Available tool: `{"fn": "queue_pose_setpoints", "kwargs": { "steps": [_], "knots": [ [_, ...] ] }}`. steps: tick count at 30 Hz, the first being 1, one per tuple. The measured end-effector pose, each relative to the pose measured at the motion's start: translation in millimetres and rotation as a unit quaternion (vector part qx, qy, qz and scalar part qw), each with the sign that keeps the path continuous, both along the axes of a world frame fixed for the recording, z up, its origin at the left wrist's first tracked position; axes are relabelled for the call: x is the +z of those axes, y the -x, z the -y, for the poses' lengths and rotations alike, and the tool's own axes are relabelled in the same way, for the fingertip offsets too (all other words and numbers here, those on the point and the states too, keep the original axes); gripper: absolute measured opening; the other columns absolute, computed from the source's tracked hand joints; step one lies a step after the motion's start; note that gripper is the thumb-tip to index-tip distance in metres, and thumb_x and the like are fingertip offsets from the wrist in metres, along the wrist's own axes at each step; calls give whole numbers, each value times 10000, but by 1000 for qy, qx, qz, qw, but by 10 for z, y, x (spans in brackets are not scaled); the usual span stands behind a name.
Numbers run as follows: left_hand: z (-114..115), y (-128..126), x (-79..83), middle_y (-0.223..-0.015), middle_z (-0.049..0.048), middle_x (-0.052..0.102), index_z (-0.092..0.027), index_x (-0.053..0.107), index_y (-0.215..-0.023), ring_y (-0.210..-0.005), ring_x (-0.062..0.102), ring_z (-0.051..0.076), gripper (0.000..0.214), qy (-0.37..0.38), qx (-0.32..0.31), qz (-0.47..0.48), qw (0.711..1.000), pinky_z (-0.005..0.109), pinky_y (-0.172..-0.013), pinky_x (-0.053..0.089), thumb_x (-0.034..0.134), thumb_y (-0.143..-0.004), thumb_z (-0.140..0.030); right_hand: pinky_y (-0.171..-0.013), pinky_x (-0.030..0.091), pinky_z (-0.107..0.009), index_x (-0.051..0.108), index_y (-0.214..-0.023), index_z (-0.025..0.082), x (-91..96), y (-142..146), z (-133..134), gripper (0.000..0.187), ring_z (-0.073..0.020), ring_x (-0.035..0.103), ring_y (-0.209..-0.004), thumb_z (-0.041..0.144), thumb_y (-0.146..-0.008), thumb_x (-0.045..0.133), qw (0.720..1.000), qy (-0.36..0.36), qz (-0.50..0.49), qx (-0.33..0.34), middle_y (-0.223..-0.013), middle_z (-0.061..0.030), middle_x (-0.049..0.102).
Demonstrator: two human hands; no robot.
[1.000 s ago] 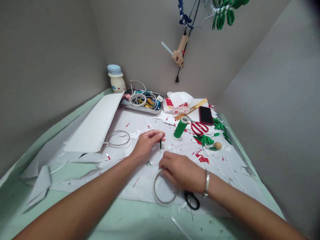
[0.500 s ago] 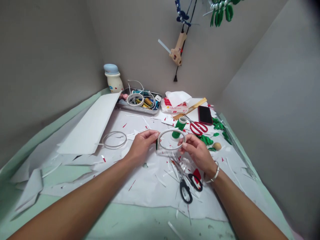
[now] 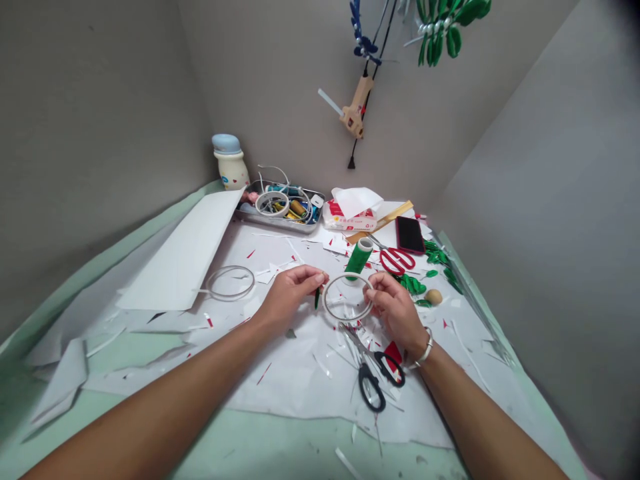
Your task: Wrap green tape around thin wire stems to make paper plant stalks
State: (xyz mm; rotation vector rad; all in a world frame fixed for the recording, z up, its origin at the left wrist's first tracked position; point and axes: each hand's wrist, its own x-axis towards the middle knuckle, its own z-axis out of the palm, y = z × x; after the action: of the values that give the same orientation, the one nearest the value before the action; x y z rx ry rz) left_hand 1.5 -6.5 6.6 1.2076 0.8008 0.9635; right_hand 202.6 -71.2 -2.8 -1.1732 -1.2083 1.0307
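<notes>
My right hand (image 3: 397,308) pinches the right side of a thin whitish ring (image 3: 344,319), which looks like a narrow roll of tape or a coil. My left hand (image 3: 295,292) is closed at the ring's left side, thumb against forefinger. From its fingertips hangs a small narrow green leaf (image 3: 317,298). Just behind the ring stands a spool of green thread (image 3: 357,259). Black-handled scissors (image 3: 371,387) lie in front, their blades pointing towards the ring.
A metal tray (image 3: 280,225) of supplies, a tissue pack (image 3: 350,217), red-handled scissors (image 3: 397,260) and a phone (image 3: 410,235) lie farther back. Green leaves (image 3: 413,285) and a small round ball (image 3: 433,297) are at right; a wire coil (image 3: 230,296) is at left. A glue gun (image 3: 356,110) hangs above.
The ring in my right hand has come slightly lower and tilted, showing a rounder opening. My left hand has shifted a little right and down with the green leaf.
</notes>
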Motion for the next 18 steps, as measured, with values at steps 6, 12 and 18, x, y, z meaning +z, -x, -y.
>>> {"fn": "queue_pose_setpoints", "kwargs": {
  "steps": [6, 12, 18],
  "knots": [
    [30, -10, -7, -793, 39, 681, -175, 697, -798, -717, 611, 160, 226, -1, -34, -13, 999, 298, -714, 465, 690, -730, -391, -527, 342, -237, 544, -818, 205, 10, 18, -16, 92, -114, 410, -579, 278, -780, 585, 996, -6, 79, -28, -674, 37, 466],
    [45, -11, 7, -775, 49, 695, -177, 727, -814, -692, 599, 158, 240, -12, -33, -53, 998, 291, -683, 463, 704, -709, -391, -577, 394, -252, 576, -860, 201, -64, 35, -27, 131, -132, 486, -627, 326, -823, 563, 983, -18, 169, -74, -726, 9, 558],
    [79, -26, 9, -748, 31, 680, -153, 718, -800, -639, 554, 112, 221, 5, -47, -81, 996, 239, -634, 431, 719, -696, -348, -606, 405, -269, 601, -874, 197, -46, 73, -16, 117, -139, 519, -627, 287, -843, 533, 943, -37, 314, -106, -734, 1, 595]
  ]
}}
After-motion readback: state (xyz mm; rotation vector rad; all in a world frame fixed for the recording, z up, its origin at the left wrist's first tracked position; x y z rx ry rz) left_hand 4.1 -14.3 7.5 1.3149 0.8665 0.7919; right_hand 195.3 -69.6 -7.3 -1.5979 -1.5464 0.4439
